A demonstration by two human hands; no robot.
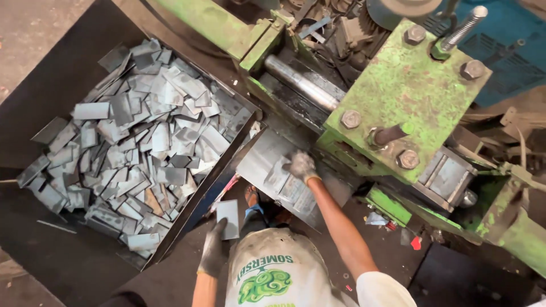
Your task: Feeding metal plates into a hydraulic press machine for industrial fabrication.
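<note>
Head view looks down on a green press (409, 91), worn and rust-flecked, with big bolts and a steel roller. Left of it stands a dark bin (51, 91) heaped with grey cut plates (142, 136). Below the press, a sloped steel chute (264, 156) carries a few more plates.

Both hands wear gloves and are well apart. The right hand (300, 166) rests on the chute, fingers closed down over a plate (278, 173) lying there. The left hand (215, 250) is clamped on a single plate (228, 219) by its lower edge, held upright just beside the bin's near wall.

These plates look like thin sheet steel: stiff, light one at a time, likely sharp at the cut edges and perhaps oily, so a pinch across the flat faces seems safest.

Under the press, the working gap is in shadow. The bin's depth is hidden by the heap, and the right side of the machine is cut off.
</note>
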